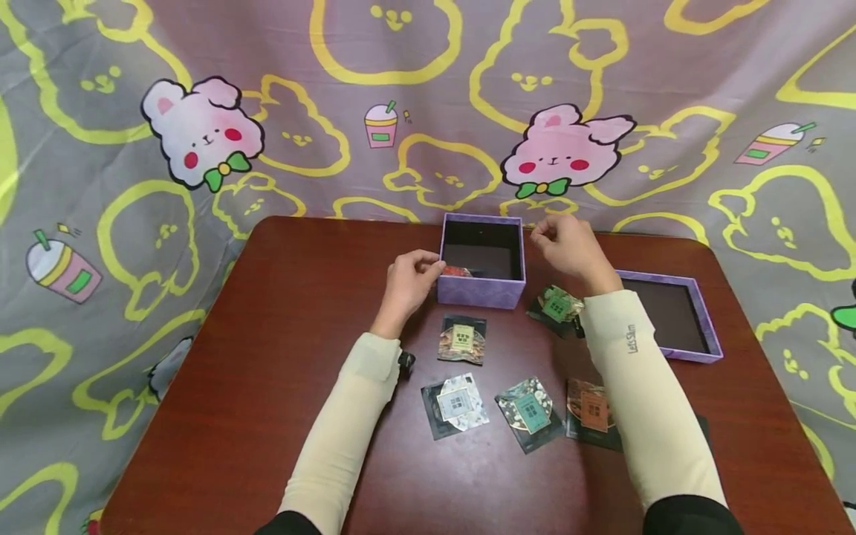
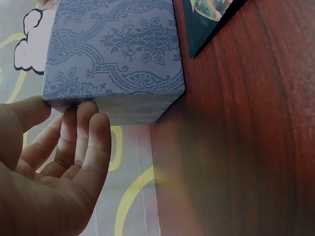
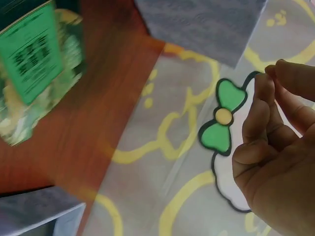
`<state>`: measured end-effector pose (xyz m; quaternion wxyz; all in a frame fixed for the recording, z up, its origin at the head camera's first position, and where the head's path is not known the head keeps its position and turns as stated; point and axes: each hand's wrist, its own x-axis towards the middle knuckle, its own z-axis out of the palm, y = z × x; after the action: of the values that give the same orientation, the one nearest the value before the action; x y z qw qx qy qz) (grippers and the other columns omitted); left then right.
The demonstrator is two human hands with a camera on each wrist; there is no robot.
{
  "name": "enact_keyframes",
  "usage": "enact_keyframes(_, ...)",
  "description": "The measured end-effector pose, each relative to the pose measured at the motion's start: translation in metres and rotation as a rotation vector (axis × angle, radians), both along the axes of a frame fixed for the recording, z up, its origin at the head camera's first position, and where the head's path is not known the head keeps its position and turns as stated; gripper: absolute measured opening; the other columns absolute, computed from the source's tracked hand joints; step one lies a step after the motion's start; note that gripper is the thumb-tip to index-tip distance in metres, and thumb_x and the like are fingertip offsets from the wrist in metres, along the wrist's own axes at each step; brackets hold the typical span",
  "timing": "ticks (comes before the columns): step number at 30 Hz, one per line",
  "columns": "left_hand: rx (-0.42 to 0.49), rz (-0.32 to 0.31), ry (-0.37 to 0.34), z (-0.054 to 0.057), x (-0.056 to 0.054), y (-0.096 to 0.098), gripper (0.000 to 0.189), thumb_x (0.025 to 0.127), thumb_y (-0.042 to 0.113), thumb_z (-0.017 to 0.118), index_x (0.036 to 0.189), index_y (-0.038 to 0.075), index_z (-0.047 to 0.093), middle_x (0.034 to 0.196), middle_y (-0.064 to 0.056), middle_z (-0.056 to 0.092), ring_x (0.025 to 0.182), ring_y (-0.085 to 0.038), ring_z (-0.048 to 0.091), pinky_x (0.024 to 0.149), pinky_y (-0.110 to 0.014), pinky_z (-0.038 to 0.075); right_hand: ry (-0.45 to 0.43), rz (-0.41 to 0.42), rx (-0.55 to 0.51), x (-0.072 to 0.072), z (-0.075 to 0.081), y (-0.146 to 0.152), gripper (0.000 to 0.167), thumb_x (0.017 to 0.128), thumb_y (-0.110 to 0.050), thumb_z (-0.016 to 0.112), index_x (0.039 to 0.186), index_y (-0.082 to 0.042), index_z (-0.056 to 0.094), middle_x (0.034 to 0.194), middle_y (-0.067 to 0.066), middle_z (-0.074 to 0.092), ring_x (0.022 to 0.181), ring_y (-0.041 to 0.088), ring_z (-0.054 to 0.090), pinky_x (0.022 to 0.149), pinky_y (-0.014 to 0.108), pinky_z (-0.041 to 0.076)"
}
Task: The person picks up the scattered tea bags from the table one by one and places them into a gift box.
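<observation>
An open purple patterned box (image 1: 481,293) stands at the back of the table, a red packet (image 1: 458,272) lying inside by its front wall. My left hand (image 1: 409,284) holds the box at its front left corner. In the left wrist view, thumb and fingers meet the box's edge (image 2: 115,54). To the right of the box my right hand (image 1: 568,245) hovers in the air, fingers curled and fingertips together, with nothing seen between them. Below that hand a green-labelled packet (image 1: 556,305) lies on the table, also visible in the right wrist view.
A cream-labelled packet (image 1: 461,339) lies in front of the box. Nearer me are a white packet (image 1: 456,406), a teal packet (image 1: 530,413) and an orange-labelled packet (image 1: 592,411), partly behind my right sleeve. The purple box lid (image 1: 702,312) lies to the right. A patterned cloth (image 1: 441,67) hangs behind the table.
</observation>
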<state>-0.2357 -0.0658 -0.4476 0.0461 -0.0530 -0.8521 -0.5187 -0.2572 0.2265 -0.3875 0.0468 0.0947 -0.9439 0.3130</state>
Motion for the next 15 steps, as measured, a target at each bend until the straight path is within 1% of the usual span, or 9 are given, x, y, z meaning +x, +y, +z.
enact_keyframes(2, 0.010, 0.003, -0.005, 0.000, 0.000, 0.000, 0.024, 0.095, 0.023, 0.073, 0.110, 0.004, 0.074, 0.082, -0.005, 0.071, 0.071, -0.024, 0.070, 0.061, -0.030, 0.052, -0.015, -0.021, -0.007, 0.004, -0.004, 0.009, 0.018, 0.099, -0.017, 0.060, 0.099, -0.001, 0.070, 0.091, 0.014, 0.065, 0.088, 0.032, 0.055, 0.077, 0.046, 0.042)
enact_keyframes(3, 0.017, 0.003, -0.006, 0.000, 0.000, 0.000, 0.024, 0.095, 0.023, 0.073, 0.110, 0.004, 0.074, 0.082, -0.005, 0.071, 0.071, -0.025, 0.070, 0.060, -0.030, 0.052, -0.024, -0.032, -0.008, 0.006, -0.007, 0.014, 0.019, 0.100, -0.018, 0.060, 0.100, -0.002, 0.070, 0.090, 0.014, 0.064, 0.085, 0.032, 0.054, 0.075, 0.046, 0.041)
enact_keyframes(6, 0.034, -0.005, -0.004, 0.001, 0.000, 0.000, 0.023, 0.095, 0.021, 0.073, 0.110, 0.004, 0.074, 0.082, -0.006, 0.070, 0.073, -0.030, 0.071, 0.059, -0.031, 0.053, -0.043, -0.069, -0.011, 0.012, -0.016, 0.026, 0.021, 0.101, -0.021, 0.059, 0.101, -0.003, 0.069, 0.092, 0.014, 0.065, 0.085, 0.031, 0.055, 0.075, 0.046, 0.042)
enact_keyframes(8, 0.036, -0.008, -0.003, 0.001, 0.000, 0.000, 0.024, 0.095, 0.021, 0.073, 0.110, 0.004, 0.074, 0.082, -0.006, 0.070, 0.073, -0.031, 0.071, 0.059, -0.031, 0.053, -0.062, -0.081, -0.008, 0.015, -0.022, 0.033, 0.023, 0.101, -0.023, 0.058, 0.102, -0.003, 0.069, 0.092, 0.014, 0.066, 0.086, 0.031, 0.056, 0.075, 0.046, 0.043)
enact_keyframes(10, 0.037, -0.007, -0.003, 0.001, 0.000, 0.000, 0.024, 0.095, 0.022, 0.073, 0.110, 0.003, 0.074, 0.082, -0.007, 0.070, 0.074, -0.032, 0.071, 0.060, -0.031, 0.053, -0.086, -0.080, 0.003, 0.019, -0.026, 0.039, 0.024, 0.101, -0.023, 0.059, 0.104, -0.002, 0.069, 0.094, 0.015, 0.067, 0.087, 0.032, 0.057, 0.075, 0.047, 0.044)
enact_keyframes(13, 0.035, -0.009, -0.005, 0.000, 0.000, 0.000, 0.025, 0.095, 0.023, 0.072, 0.110, 0.004, 0.074, 0.082, -0.006, 0.070, 0.075, -0.033, 0.071, 0.060, -0.030, 0.052, -0.160, -0.057, 0.061, 0.024, -0.030, 0.045, 0.024, 0.100, -0.024, 0.060, 0.105, -0.001, 0.068, 0.094, 0.015, 0.066, 0.086, 0.033, 0.057, 0.072, 0.047, 0.044)
enact_keyframes(15, 0.036, -0.007, -0.007, -0.002, 0.001, -0.001, 0.024, 0.095, 0.023, 0.072, 0.110, 0.004, 0.074, 0.082, -0.006, 0.070, 0.075, -0.033, 0.071, 0.060, -0.030, 0.052, -0.210, -0.034, 0.091, 0.027, -0.035, 0.049, 0.026, 0.100, -0.026, 0.061, 0.106, -0.001, 0.068, 0.097, 0.016, 0.066, 0.087, 0.033, 0.056, 0.071, 0.046, 0.044)
